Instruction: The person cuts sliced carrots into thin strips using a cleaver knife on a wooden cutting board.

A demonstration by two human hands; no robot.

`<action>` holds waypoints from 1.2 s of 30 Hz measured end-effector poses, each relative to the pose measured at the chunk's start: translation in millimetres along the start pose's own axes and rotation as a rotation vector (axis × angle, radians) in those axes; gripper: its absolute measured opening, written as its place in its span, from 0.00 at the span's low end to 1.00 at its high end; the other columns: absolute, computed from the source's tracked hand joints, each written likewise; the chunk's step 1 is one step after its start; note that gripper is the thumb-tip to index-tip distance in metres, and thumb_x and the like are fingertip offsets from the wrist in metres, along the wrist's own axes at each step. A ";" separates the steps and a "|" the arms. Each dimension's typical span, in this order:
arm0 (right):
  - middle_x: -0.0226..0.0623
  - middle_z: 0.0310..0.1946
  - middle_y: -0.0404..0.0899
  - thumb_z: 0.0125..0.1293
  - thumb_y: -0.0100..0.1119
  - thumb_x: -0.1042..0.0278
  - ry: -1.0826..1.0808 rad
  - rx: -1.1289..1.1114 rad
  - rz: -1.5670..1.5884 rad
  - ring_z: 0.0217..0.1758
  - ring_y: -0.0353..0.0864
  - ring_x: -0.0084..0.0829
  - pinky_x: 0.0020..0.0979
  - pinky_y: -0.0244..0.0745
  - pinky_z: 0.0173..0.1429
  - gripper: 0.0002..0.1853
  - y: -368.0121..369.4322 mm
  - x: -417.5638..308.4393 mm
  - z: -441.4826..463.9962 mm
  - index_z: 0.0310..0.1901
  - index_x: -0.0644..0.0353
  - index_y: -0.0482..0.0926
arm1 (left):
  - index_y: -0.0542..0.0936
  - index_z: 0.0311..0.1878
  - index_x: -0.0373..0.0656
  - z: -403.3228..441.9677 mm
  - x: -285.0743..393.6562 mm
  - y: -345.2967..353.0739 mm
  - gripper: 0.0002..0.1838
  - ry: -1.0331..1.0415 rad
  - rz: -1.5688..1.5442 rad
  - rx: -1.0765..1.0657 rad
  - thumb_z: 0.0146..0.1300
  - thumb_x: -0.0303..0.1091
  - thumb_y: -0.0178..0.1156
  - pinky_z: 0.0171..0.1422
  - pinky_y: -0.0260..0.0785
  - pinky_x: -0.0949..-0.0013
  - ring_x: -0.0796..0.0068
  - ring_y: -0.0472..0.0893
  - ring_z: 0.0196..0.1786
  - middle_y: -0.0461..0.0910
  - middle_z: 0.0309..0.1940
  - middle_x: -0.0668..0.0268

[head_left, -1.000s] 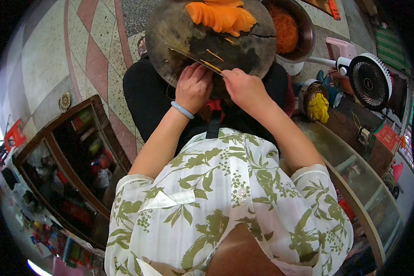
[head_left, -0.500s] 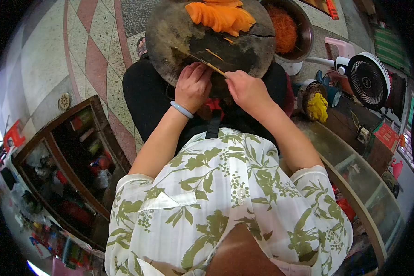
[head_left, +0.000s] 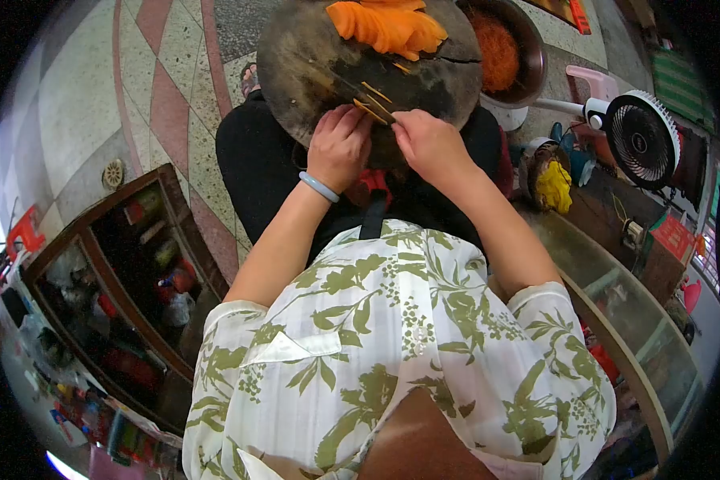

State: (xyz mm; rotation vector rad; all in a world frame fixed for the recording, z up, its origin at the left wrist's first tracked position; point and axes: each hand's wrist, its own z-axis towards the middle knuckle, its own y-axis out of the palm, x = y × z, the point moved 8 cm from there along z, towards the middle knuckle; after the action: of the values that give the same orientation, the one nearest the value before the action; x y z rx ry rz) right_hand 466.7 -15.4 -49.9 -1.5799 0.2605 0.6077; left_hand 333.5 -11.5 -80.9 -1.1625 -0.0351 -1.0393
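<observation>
So there's a metal basin [head_left: 536, 68] by the far right edge of the board, with a heap of fine orange shreds [head_left: 498, 54] in it, and a smaller round container [head_left: 528, 172] further right with crumpled yellow stuff [head_left: 554, 188] in it. The wooden cabinet [head_left: 88, 256] on the left is crammed with bags and bits. Thin, floppy-looking orange slices [head_left: 388, 30] sit fanned out on the far side of the round board [head_left: 304, 76], which is dark, worn and cracked, with a few narrow strips [head_left: 376, 92] nearer the hands. Right hand [head_left: 434, 148] has its fingers pinched on a thin blade [head_left: 380, 113]; left hand [head_left: 338, 148] is curled at the board's near edge, can't tell if it's gripping anything. Tiled floor [head_left: 168, 88], diamond pattern, white fan [head_left: 642, 140] off right.
</observation>
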 end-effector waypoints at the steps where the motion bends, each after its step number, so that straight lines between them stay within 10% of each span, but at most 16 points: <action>1: 0.43 0.33 0.81 0.70 0.57 0.65 -0.003 -0.018 -0.004 0.34 0.84 0.49 0.47 0.82 0.38 0.08 0.2 -1.5 -5.2 0.43 0.59 0.80 | 0.83 0.51 0.40 -0.5 0.9 1.2 0.20 -0.010 0.004 -0.008 0.51 0.28 0.65 0.64 0.72 0.54 0.56 0.79 0.57 0.80 0.50 0.60; 36: 0.47 0.38 0.84 0.70 0.56 0.64 0.090 -0.127 0.000 0.42 0.85 0.50 0.48 0.81 0.45 0.10 14.4 0.3 6.9 0.45 0.60 0.82 | 0.83 0.49 0.40 -2.1 0.8 -0.1 0.19 0.003 0.018 0.015 0.51 0.28 0.65 0.63 0.73 0.55 0.56 0.80 0.56 0.81 0.49 0.60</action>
State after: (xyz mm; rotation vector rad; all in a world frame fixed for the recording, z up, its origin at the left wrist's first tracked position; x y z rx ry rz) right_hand 458.0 -10.3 -62.2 -1.7327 0.2941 0.5627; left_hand 332.9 -13.6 -81.3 -1.1462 -0.0299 -1.0237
